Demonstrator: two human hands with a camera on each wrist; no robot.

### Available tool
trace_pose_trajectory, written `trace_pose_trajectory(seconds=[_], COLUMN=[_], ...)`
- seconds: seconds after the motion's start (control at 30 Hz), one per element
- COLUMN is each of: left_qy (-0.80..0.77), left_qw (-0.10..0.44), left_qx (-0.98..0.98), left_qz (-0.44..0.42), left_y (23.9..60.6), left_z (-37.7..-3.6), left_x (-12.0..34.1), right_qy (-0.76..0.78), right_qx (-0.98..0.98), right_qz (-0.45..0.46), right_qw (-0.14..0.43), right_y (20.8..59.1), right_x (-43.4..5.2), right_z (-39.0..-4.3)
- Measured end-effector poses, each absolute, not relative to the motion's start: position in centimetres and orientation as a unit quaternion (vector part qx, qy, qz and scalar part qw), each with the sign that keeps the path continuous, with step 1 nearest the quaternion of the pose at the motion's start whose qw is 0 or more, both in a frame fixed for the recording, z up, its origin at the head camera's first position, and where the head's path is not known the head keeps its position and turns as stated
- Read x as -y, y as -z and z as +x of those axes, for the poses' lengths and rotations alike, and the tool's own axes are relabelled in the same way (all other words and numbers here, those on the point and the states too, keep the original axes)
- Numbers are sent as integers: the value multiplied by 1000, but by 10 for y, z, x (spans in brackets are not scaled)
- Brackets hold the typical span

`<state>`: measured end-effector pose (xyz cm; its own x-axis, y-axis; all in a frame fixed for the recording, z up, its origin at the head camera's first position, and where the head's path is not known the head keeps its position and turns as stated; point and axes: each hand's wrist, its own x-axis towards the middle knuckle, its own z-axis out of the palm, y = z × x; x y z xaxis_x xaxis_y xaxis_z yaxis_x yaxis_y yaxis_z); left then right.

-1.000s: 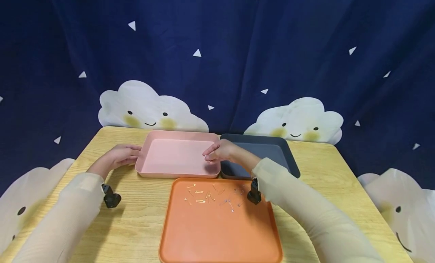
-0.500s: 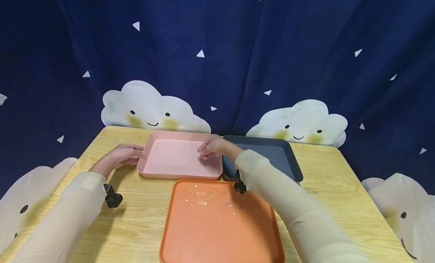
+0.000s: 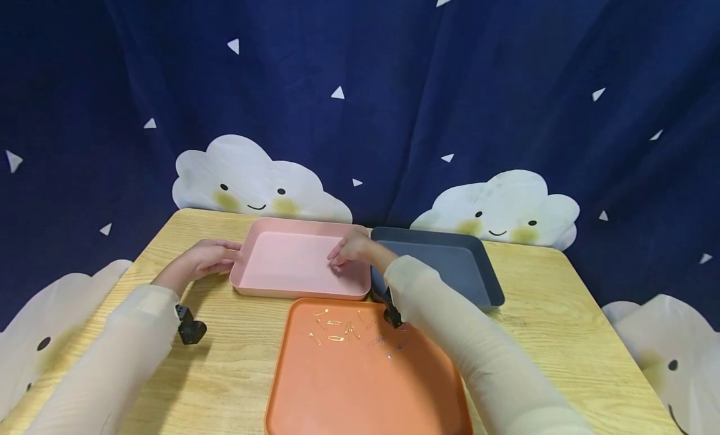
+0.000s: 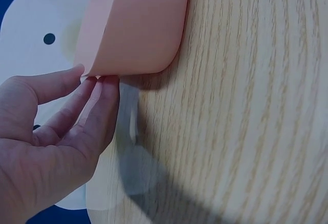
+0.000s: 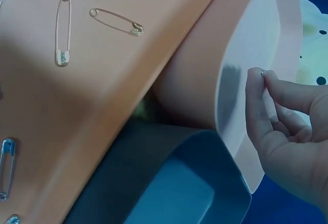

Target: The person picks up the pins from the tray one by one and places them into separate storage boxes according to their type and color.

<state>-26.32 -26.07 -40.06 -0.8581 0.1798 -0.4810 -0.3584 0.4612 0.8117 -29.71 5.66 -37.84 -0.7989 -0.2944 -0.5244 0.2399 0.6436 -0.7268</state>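
Note:
In the head view, my left hand is at the left end of the pink tray, with its fingertips against the end wall and rim. The left wrist view shows those fingers gently extended, meeting the tray's outside. Over the right part of the pink tray, my right hand pinches something tiny between thumb and index finger. Only a small shiny bit of it peeks out at the fingertips in the right wrist view; the remainder is hidden.
Several safety pins, gold-toned and bluish, lie on the orange tray nearest me. A dark grey-blue tray sits right of the pink one, under my right forearm. All rest on a wooden table before a blue curtain.
My right hand has shifted slightly left, further over the pink tray, and its forearm swung left over the orange tray. The left hand keeps its place at the pink tray.

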Motion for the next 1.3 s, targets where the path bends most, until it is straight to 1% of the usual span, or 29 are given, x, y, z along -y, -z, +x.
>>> trace_pose_trajectory(seconds=[0.1, 0.3, 0.4, 0.5, 0.67, 0.8, 0.93, 1.3], left_qy=[-519, -526, -528, -526, -521, -517, -512, -518], left_qw=[260, 257, 256, 257, 259, 259, 257, 260], left_qx=[-813, -809, -808, -809, -812, -814, -817, -813], left_qz=[-57, -55, -55, -55, -54, -56, -58, -64], left_y=[401, 403, 403, 404, 403, 402, 402, 401], left_z=[-264, -263, -263, -262, -262, -263, -263, -262], left_x=[260, 260, 259, 259, 259, 260, 261, 258], right_qy=[414, 423, 442, 453, 451, 464, 495, 504], right_qx=[-851, -846, -838, -838, -849, -836, -813, -809], right_qz=[-5, 20, 26, 6, -63, -91, -95, -131], right_qw=[324, 322, 318, 304, 269, 278, 290, 275], right_y=[381, 385, 380, 371, 362, 360, 361, 378], right_x=[-57, -59, -61, -66, -83, -102, -121, -157], right_z=[-297, -296, -291, -284, -262, -239, -218, -168])
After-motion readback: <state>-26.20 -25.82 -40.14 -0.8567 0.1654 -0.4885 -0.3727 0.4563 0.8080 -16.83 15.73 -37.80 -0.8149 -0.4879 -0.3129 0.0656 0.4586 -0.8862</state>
